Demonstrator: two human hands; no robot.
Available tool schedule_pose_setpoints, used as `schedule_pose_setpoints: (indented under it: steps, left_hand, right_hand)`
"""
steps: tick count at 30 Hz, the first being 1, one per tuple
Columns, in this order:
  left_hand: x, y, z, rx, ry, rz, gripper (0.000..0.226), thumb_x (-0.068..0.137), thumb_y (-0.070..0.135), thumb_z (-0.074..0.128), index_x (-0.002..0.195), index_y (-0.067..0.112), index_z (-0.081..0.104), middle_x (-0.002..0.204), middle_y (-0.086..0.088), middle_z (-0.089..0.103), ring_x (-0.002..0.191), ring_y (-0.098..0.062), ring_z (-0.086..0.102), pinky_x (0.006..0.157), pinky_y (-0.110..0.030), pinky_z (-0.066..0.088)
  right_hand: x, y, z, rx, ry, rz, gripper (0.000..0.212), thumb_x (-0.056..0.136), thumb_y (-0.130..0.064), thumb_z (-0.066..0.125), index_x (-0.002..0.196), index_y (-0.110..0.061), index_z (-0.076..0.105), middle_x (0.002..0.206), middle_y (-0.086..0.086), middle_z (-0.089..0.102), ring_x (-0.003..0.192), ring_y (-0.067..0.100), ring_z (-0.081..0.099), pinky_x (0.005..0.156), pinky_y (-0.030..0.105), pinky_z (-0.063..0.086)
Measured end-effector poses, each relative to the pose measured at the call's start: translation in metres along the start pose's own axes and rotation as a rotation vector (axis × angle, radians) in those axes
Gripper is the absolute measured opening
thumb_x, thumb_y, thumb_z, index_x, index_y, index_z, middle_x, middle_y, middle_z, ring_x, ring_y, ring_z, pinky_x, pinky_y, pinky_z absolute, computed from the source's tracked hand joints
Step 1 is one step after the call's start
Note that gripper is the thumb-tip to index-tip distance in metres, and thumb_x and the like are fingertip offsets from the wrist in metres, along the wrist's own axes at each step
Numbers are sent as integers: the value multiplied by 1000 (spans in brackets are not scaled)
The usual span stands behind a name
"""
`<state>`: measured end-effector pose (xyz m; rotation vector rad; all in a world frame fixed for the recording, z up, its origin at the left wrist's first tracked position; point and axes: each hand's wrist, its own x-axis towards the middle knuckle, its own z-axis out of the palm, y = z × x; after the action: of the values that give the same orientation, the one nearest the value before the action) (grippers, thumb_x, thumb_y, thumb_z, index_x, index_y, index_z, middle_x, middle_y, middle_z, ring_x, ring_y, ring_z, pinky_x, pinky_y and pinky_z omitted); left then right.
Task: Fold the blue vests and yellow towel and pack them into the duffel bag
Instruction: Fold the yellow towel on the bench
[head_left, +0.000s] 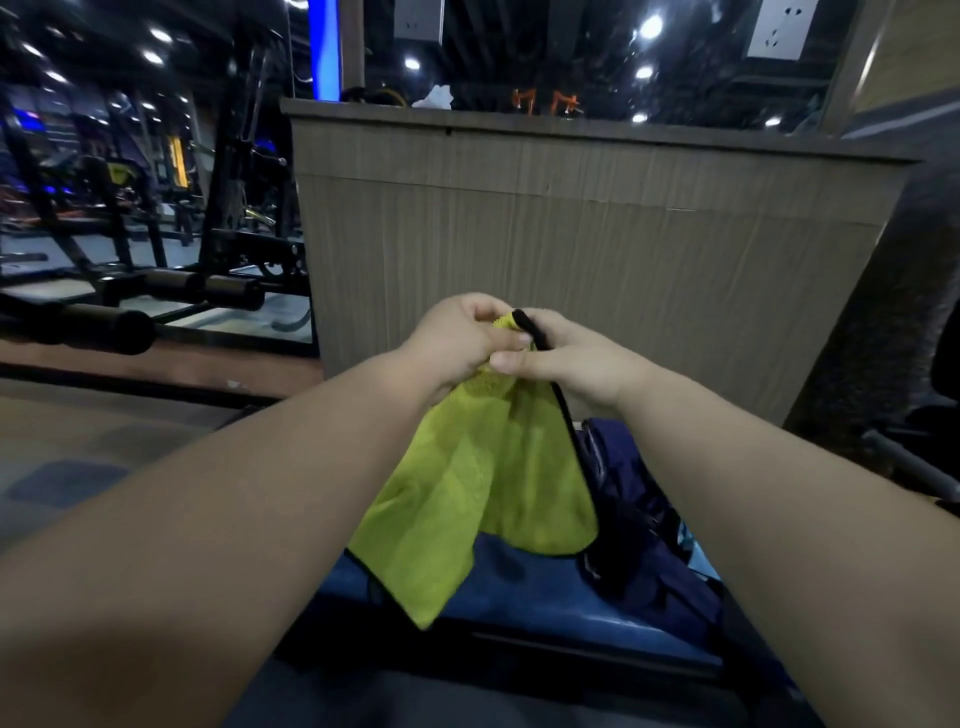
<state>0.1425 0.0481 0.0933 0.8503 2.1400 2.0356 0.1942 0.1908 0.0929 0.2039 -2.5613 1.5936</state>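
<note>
Left hand (457, 338) and right hand (576, 364) pinch the yellow towel (467, 493) at its top; navy bag (644, 525) partly hidden behind it, counter (571, 208) beyond.

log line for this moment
step: fold yellow towel | left hand: pinches top edge | right hand: pinches top edge | state: hangs, not yet packed

No readable text anywhere
</note>
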Motion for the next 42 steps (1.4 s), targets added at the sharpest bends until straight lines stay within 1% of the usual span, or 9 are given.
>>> schedule_pose_setpoints:
  steps: [3, 5, 7, 10, 14, 21, 28, 31, 42]
  left_hand:
    - [-1, -2, -4, -52, 63, -5, 24, 74, 2, 77, 88, 11, 59, 78, -5, 65, 68, -17, 62, 62, -29, 53]
    - [-3, -3, -7, -144, 100, -40, 35, 76, 7, 78, 100, 7, 54, 85, -8, 64, 69, -16, 63, 59, -28, 52]
    - [-4, -9, -10, -247, 96, -56, 47, 75, 18, 80, 107, 5, 49, 96, -14, 61, 74, -18, 64, 61, -31, 53]
    - [-12, -23, -16, -181, -116, -89, 69, 68, 30, 84, 118, -1, 49, 109, -23, 65, 91, -30, 67, 77, -41, 57]
    - [-23, -40, -17, -97, -326, -146, 59, 70, 16, 82, 121, 1, 56, 112, -17, 68, 101, -31, 67, 86, -42, 54]
    - [-27, -56, -32, 273, -290, -225, 43, 70, 20, 84, 109, 21, 66, 103, 1, 73, 96, -17, 69, 91, -37, 54]
    - [-30, -61, -60, 538, -250, -226, 25, 75, 24, 80, 97, 22, 68, 91, 7, 71, 82, -7, 67, 65, -16, 48]
    - [-29, -64, -73, 609, -259, -241, 23, 76, 26, 79, 96, 22, 69, 93, 6, 71, 89, -10, 66, 74, -18, 48]
    - [-20, -42, -96, 168, 102, -113, 4, 90, 10, 62, 93, 10, 64, 89, -4, 67, 85, -17, 60, 73, -20, 50]
  right_hand:
    - [3, -5, 7, -250, 161, -75, 51, 65, -36, 86, 108, -17, 66, 101, 2, 71, 95, 16, 67, 92, 37, 52]
    - [3, -9, 9, -286, 246, -94, 23, 77, -29, 79, 87, -12, 66, 77, -1, 64, 71, 13, 60, 69, 25, 50]
    - [1, -14, 12, -301, 303, -111, 22, 82, -30, 74, 72, -15, 60, 63, -5, 52, 56, 8, 47, 54, 25, 38]
    - [0, -20, 13, -236, 390, -131, 14, 85, -28, 71, 80, -16, 65, 70, -3, 58, 63, 10, 51, 63, 29, 44]
    - [-2, -23, 5, -186, 506, -120, 13, 87, -31, 67, 87, -18, 67, 73, -6, 59, 71, 11, 54, 70, 30, 47]
    - [-7, -17, -24, -69, 649, -108, 12, 91, -33, 62, 83, -24, 63, 72, -12, 56, 71, 8, 52, 66, 28, 43]
    - [-13, -7, -52, -9, 796, -74, 16, 91, -35, 60, 76, -27, 60, 73, -10, 57, 73, 13, 54, 76, 37, 48]
    - [-17, -3, -62, 16, 829, -49, 16, 91, -35, 60, 77, -28, 60, 78, -8, 59, 79, 16, 57, 80, 38, 49]
    - [-36, 14, -79, 69, 828, 91, 11, 91, -38, 60, 85, -29, 62, 101, 3, 66, 101, 28, 62, 91, 49, 51]
